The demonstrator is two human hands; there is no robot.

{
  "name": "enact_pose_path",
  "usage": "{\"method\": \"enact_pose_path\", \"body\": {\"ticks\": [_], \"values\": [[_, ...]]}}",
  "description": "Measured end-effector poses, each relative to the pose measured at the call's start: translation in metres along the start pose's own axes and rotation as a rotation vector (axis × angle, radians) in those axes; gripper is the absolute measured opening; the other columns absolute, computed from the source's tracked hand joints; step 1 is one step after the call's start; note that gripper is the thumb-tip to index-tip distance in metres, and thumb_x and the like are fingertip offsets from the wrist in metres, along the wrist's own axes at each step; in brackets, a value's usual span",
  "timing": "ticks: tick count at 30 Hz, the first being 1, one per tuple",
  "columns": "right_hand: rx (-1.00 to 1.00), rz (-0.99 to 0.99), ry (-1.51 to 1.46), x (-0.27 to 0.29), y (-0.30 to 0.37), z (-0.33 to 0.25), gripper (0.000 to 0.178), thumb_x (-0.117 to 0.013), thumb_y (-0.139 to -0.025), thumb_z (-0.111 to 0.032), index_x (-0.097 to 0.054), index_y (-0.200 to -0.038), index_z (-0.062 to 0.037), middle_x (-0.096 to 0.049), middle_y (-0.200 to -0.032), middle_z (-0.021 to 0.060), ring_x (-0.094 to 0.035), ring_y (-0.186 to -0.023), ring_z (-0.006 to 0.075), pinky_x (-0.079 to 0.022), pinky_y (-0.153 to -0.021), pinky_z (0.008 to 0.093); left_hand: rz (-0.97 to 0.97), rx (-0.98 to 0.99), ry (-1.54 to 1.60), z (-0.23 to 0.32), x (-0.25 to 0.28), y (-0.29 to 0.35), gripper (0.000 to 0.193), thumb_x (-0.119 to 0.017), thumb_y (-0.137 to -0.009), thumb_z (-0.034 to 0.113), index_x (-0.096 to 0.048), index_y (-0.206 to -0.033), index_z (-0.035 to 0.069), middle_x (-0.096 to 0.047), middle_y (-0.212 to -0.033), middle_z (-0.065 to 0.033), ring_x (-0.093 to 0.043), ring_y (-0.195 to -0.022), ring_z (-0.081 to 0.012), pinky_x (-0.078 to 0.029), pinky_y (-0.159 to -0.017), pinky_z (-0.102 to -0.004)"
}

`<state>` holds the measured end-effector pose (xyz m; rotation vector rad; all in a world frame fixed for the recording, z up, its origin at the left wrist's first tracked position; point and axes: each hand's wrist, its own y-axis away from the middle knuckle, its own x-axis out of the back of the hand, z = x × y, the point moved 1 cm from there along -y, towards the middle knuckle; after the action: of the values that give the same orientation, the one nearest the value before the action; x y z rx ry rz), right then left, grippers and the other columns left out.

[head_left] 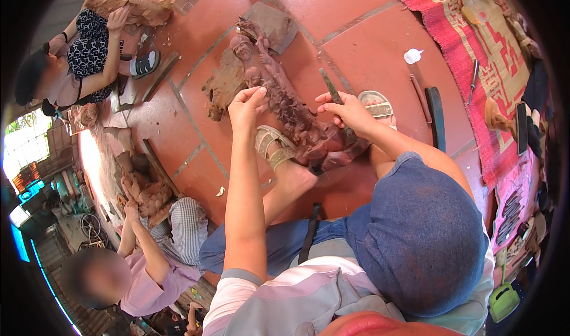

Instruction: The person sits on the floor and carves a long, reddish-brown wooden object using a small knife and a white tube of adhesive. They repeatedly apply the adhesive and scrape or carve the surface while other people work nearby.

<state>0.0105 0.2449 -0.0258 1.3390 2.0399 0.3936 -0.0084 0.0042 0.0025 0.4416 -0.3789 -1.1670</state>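
Note:
A reddish-brown carved wooden figure [279, 89], covered in dense relief, leans away from me on the floor, its wide base between my feet. My left hand [245, 111] is at the figure's left side with thumb and fingertips pinched together. Whatever they hold, if anything, is too small to make out. To the right of the carving, my right hand [351, 115] is closed round a narrow, flat, grey-green tool [330, 86]. Its far end points up and away from me, and its near end shows below my fingers.
Beyond the figure lie a rough wood chunk [221, 86] and a flat brown block [276, 27]. At right are a small white bottle [412, 55], a dark bar [435, 116] and a red patterned mat [439, 21] with tools. Two people [145, 241] work on carvings at left.

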Motion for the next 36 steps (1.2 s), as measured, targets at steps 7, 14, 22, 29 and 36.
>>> {"method": "enact_pose_path", "body": {"ticks": [7,14,22,29,36], "values": [[-0.002,0.014,-0.010,0.000,0.002,-0.001,0.026,-0.054,-0.080,-0.012,-0.055,-0.105,-0.0039,-0.061,-0.090,0.0039,-0.043,-0.047,0.0021,-0.035,-0.041,0.0156,-0.004,-0.026,0.061,-0.008,0.000,0.000,0.021,-0.068,-0.075,0.010,-0.059,-0.090,0.000,-0.060,-0.082,-0.0049,-0.058,-0.070,-0.0123,-0.048,-0.059,-0.0218],[0.001,0.002,0.007,-0.002,0.001,-0.002,0.026,-0.054,-0.080,-0.011,-0.054,-0.105,-0.0034,-0.061,-0.089,0.0041,-0.043,-0.047,0.0020,-0.035,-0.041,0.0157,-0.013,0.053,0.058,-0.002,-0.001,-0.003,0.017,-0.068,-0.075,0.010,-0.058,-0.087,0.002,-0.059,-0.076,-0.0028,-0.056,-0.065,-0.0096,-0.047,-0.056,-0.0205],[-0.017,0.008,-0.016,-0.002,0.001,-0.002,0.025,-0.053,-0.082,-0.010,-0.053,-0.107,-0.0036,-0.060,-0.089,0.0030,-0.042,-0.047,0.0007,-0.033,-0.040,0.0143,-0.077,0.122,0.044,0.000,0.005,-0.009,0.016,-0.068,-0.075,0.011,-0.058,-0.085,0.004,-0.057,-0.074,-0.0016,-0.056,-0.063,-0.0101,-0.048,-0.056,-0.0209],[-0.012,0.006,-0.007,-0.001,0.001,-0.002,0.025,-0.053,-0.082,-0.010,-0.053,-0.107,-0.0039,-0.060,-0.090,0.0030,-0.041,-0.046,0.0008,-0.033,-0.039,0.0141,-0.021,0.106,0.048,0.004,0.002,-0.003,0.020,-0.069,-0.074,0.013,-0.058,-0.086,0.002,-0.055,-0.072,-0.0012,-0.054,-0.061,-0.0099,-0.048,-0.053,-0.0227],[0.004,0.008,-0.021,0.004,0.001,-0.001,0.027,-0.053,-0.081,-0.010,-0.054,-0.106,-0.0037,-0.060,-0.090,0.0044,-0.042,-0.047,0.0019,-0.034,-0.040,0.0152,0.065,0.134,-0.041,0.005,-0.012,-0.001,0.028,-0.072,-0.073,0.021,-0.062,-0.089,0.001,-0.055,-0.072,0.0000,-0.050,-0.058,-0.0084,-0.043,-0.050,-0.0214]]}}
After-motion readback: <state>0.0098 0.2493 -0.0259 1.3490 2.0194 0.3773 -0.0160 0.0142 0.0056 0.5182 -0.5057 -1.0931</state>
